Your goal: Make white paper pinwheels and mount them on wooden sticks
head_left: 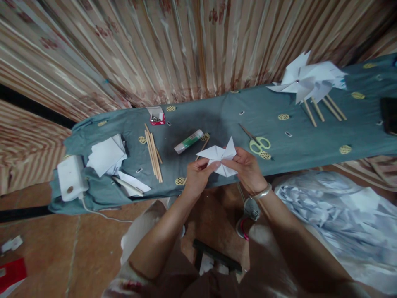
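Between my two hands, just over the near edge of the cloth-covered table, is a white paper pinwheel point(221, 155) with its points folded inward. My left hand point(199, 174) pinches its left side, the thumb pressed near the centre. On the other side my right hand point(248, 167) grips the paper, its thumb also toward the middle. A glue stick point(188, 141) lies beyond my left hand. Past my right hand rest scissors point(256, 140) with green handles. One thin wooden stick point(203, 147) shows partly behind the pinwheel.
Several wooden sticks point(152, 155), a small red box of metal pins point(157, 117), stacked paper point(107, 155) and a white corded device point(72, 178) lie on the left. Finished pinwheels point(310, 76) on sticks lie far right. A plastic bag point(335, 207) of folded paper stands below right.
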Demonstrator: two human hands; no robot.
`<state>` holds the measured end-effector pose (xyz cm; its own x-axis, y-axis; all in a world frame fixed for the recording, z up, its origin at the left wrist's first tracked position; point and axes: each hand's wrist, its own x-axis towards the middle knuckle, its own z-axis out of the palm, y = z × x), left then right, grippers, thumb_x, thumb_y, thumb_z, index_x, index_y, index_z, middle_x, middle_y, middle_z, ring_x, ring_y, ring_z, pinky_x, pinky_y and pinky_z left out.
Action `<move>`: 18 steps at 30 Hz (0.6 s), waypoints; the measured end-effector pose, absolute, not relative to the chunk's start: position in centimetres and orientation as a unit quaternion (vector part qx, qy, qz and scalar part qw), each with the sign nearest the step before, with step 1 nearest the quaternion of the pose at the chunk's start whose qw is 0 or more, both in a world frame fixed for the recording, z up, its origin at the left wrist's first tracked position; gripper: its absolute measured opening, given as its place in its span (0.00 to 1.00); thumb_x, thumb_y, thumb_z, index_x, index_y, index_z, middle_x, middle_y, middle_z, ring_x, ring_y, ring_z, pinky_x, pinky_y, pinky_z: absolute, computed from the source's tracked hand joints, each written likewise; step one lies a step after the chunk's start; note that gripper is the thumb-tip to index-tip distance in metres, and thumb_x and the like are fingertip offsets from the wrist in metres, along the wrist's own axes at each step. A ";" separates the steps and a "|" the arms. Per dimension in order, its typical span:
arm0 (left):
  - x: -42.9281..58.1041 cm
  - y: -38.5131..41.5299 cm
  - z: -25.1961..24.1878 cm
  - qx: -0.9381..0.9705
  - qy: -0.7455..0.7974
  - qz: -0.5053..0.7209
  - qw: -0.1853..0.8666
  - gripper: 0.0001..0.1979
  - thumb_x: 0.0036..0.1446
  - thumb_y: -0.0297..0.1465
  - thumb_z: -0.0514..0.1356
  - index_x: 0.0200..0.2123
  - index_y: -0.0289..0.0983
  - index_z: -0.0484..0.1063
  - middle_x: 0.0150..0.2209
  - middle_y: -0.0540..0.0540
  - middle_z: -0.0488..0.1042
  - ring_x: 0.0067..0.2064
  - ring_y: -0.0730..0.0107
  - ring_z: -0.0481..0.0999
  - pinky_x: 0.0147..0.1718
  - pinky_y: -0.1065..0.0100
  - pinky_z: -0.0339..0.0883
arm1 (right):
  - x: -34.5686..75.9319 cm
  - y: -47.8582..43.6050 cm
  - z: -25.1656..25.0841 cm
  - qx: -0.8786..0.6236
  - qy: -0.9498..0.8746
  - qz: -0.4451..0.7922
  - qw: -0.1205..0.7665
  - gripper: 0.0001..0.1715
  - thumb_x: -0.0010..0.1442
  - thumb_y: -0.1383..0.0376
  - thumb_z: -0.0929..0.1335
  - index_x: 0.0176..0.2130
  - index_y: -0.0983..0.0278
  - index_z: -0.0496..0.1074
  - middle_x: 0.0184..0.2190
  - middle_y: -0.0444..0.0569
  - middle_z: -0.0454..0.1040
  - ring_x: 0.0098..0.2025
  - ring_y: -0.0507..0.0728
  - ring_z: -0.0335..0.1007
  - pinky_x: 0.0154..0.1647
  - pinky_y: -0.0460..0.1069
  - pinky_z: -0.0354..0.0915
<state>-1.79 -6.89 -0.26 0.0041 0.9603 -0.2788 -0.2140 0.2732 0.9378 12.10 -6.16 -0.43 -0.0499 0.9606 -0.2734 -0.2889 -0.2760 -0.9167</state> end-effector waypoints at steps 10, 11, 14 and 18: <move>-1.8 -6.6 -0.6 0.361 0.528 0.496 0.587 0.10 0.37 0.36 0.70 0.23 0.37 0.78 0.25 0.52 0.75 0.28 0.73 0.69 0.29 0.71 0.63 | 11.9 -6.3 -0.9 -0.491 -0.388 0.592 0.508 0.25 0.42 0.58 0.78 0.39 0.60 0.69 0.32 0.44 0.80 0.33 0.57 0.76 0.35 0.51 0.72; -1.8 -6.6 -0.7 0.360 0.530 0.497 0.585 0.11 0.36 0.36 0.71 0.23 0.37 0.78 0.25 0.52 0.76 0.28 0.73 0.69 0.30 0.71 0.64 | 11.8 -6.4 -1.0 -0.491 -0.393 0.589 0.509 0.26 0.42 0.58 0.78 0.39 0.60 0.69 0.32 0.45 0.80 0.34 0.57 0.77 0.36 0.52 0.73; -1.7 -6.6 -1.0 0.354 0.529 0.495 0.591 0.10 0.36 0.35 0.70 0.24 0.36 0.78 0.26 0.51 0.76 0.28 0.73 0.70 0.30 0.71 0.64 | 11.7 -6.5 -0.9 -0.489 -0.402 0.584 0.508 0.27 0.42 0.57 0.78 0.40 0.60 0.69 0.33 0.46 0.80 0.35 0.57 0.77 0.38 0.52 0.73; -2.1 -6.3 -0.9 0.320 0.526 0.506 0.604 0.10 0.37 0.34 0.70 0.24 0.36 0.78 0.24 0.51 0.77 0.27 0.74 0.71 0.30 0.70 0.65 | 13.0 -5.9 -0.3 -0.498 -0.416 0.552 0.524 0.25 0.45 0.56 0.77 0.41 0.60 0.70 0.32 0.45 0.79 0.34 0.56 0.76 0.37 0.52 0.73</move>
